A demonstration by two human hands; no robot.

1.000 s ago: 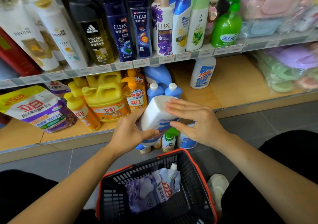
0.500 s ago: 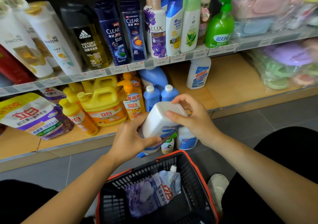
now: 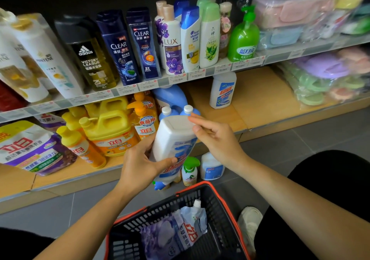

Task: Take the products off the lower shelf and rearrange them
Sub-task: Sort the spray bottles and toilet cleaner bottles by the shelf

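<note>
The left hand (image 3: 140, 165) wraps a smooth white plastic bottle (image 3: 173, 136), held tilted base-up before the wooden lower shelf (image 3: 260, 101), above a black slotted basket (image 3: 160, 206). The right hand (image 3: 217, 140), fingers loosely bent, touches the bottle's flat, rounded-rectangular base.

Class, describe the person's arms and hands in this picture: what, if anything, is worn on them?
The left forearm and right forearm are bare right to the picture's edge: no sleeves, gloves, watch or bracelet show. The left hand and right hand carry no visible rings, and the nails that show look short and unpainted.
</note>
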